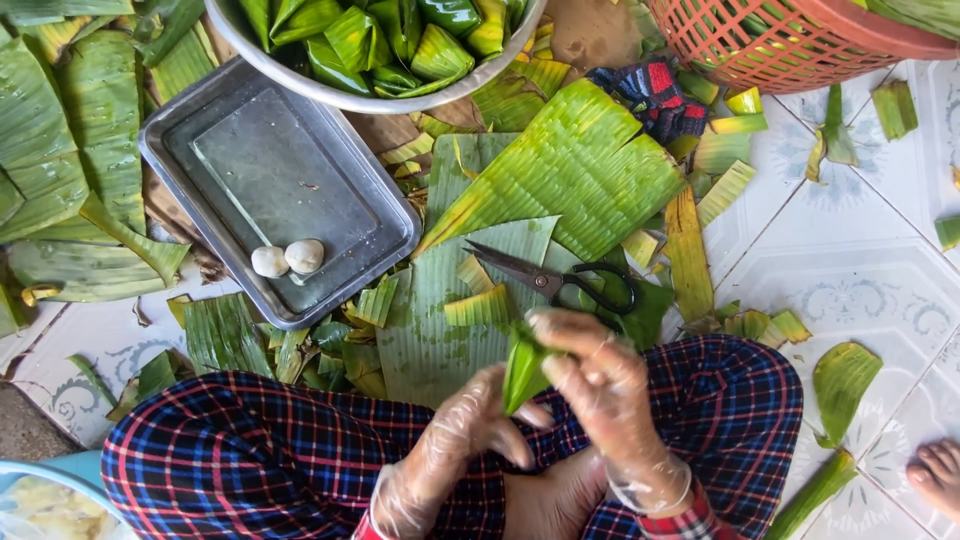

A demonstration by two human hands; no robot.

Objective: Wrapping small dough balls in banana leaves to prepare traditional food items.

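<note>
Leaf parcel (523, 368) pinched between both gloved hands; right hand (600, 385) curled round top; left hand (470, 425) half-open, fingertips on base.

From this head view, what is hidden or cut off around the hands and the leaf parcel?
- Leaf parcel: its contents are wrapped out of sight; left hand and right hand cover its lower part.
- Metal bowl: the top edge cuts it off.
- Red basket: cut by the top edge, contents mostly unseen.
- Blue container: cut by the bottom-left corner.
- Bare foot: only toes show at the right edge.
</note>
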